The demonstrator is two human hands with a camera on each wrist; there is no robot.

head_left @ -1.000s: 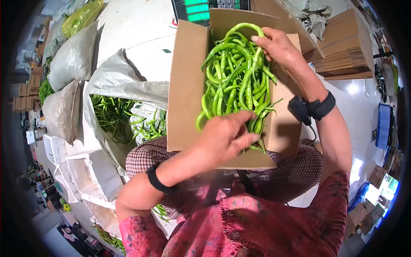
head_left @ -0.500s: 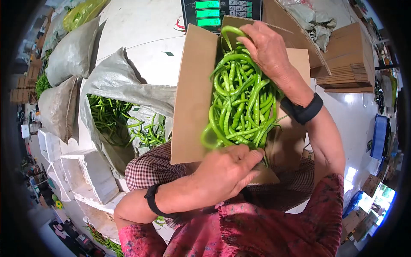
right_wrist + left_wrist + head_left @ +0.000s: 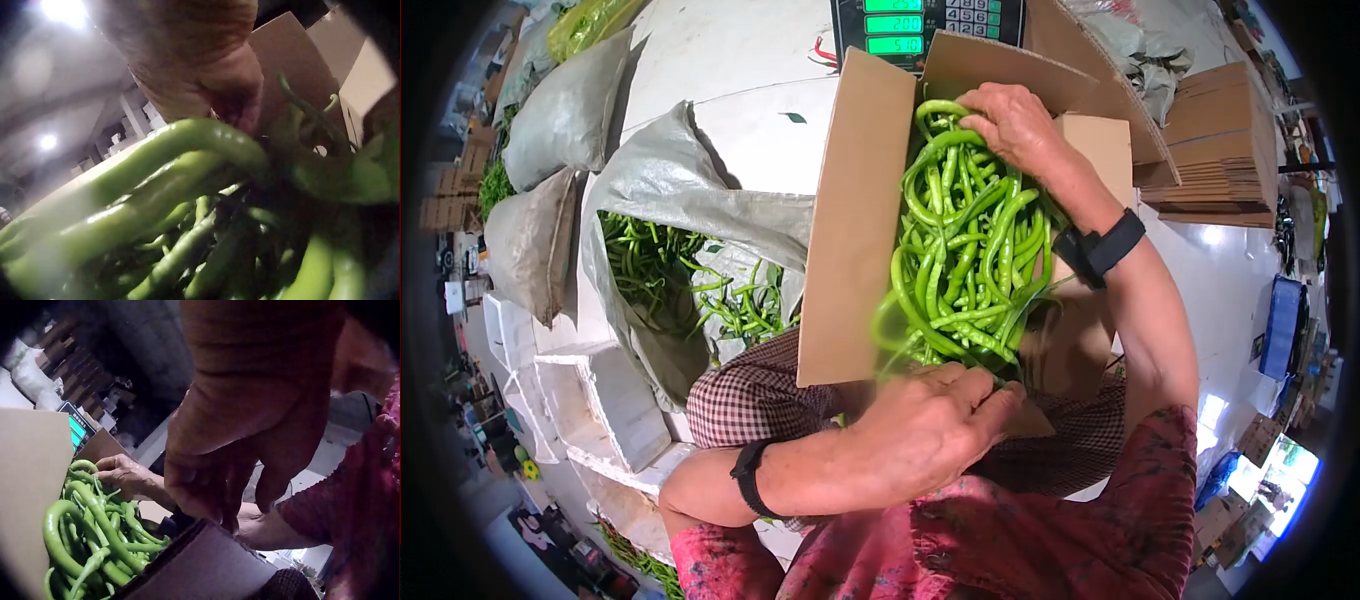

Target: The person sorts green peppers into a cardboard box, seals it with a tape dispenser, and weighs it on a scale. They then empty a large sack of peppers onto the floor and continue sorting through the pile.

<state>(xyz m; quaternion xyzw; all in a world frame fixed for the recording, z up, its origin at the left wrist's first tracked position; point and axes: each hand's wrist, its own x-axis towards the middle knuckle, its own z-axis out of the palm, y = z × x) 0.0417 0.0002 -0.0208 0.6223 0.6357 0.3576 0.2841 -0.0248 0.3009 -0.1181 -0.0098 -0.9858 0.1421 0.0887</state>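
Long green peppers (image 3: pixel 965 250) fill an open cardboard box (image 3: pixel 855 210) in front of the person. At the far end of the pile, my right hand (image 3: pixel 1022 125) holds a curved pepper (image 3: pixel 937 110) with bent fingers. The right wrist view puts that hand (image 3: pixel 206 81) close over the peppers, its fingertips partly hidden. My left hand (image 3: pixel 930 420) is at the box's near edge, palm down. In the left wrist view its curled fingertips are right at the edge of a cardboard flap (image 3: pixel 206 565); I cannot tell whether they grip anything.
A scale with a lit display (image 3: pixel 895 25) stands beyond the box. On the left lie an open sack (image 3: pixel 685 200) with more peppers, filled sacks (image 3: pixel 565 120) and white foam boxes (image 3: pixel 600 400). Flattened cartons (image 3: pixel 1215 140) are stacked at the right.
My left hand has moved from over the peppers to the box's near edge. My right hand has lowered the curved pepper onto the pile. Box and scale appear lower in the head view.
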